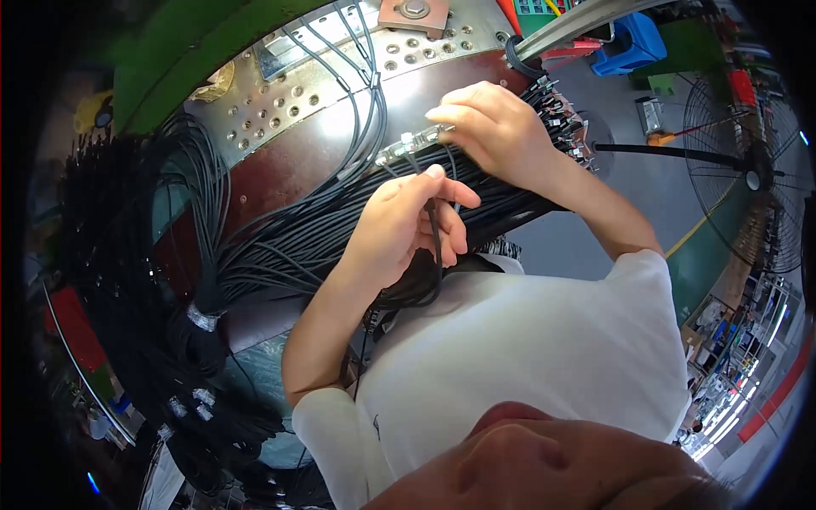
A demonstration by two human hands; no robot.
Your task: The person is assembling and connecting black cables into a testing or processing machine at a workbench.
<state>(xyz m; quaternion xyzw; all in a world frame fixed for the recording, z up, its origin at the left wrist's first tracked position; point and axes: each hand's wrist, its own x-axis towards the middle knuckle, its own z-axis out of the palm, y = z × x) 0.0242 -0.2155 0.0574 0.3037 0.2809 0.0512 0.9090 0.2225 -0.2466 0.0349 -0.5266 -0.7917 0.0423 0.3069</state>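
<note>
A person in a white shirt [527,357] takes the lower middle of the frame, the head cut by the lower edge. Long black cables [280,229] spread over the left and the centre; in the left part they become one dark mass, where single cables are hard to tell apart. They partly hide a dark red work surface [268,174], and at the upper left a green panel [178,59] is cut off by the dark round rim. The fan [752,174] at the right is dim. A perforated metal plate [280,115] is at the upper left of centre, and its glare washes out some detail. The left hand [404,223], in the centre, has its fingers curled round a thin black cable [437,234], whose upper part is covered by the fingers. The right hand [497,136], above and to the right, has bent fingers at the right end of a small shiny metal piece [408,144], in the upper centre; its thumb is mostly hidden, so I cannot tell whether it grips. The blue stool [633,44] is at the upper right. A small dark mark [376,427] on the shirt is too small to read.
</note>
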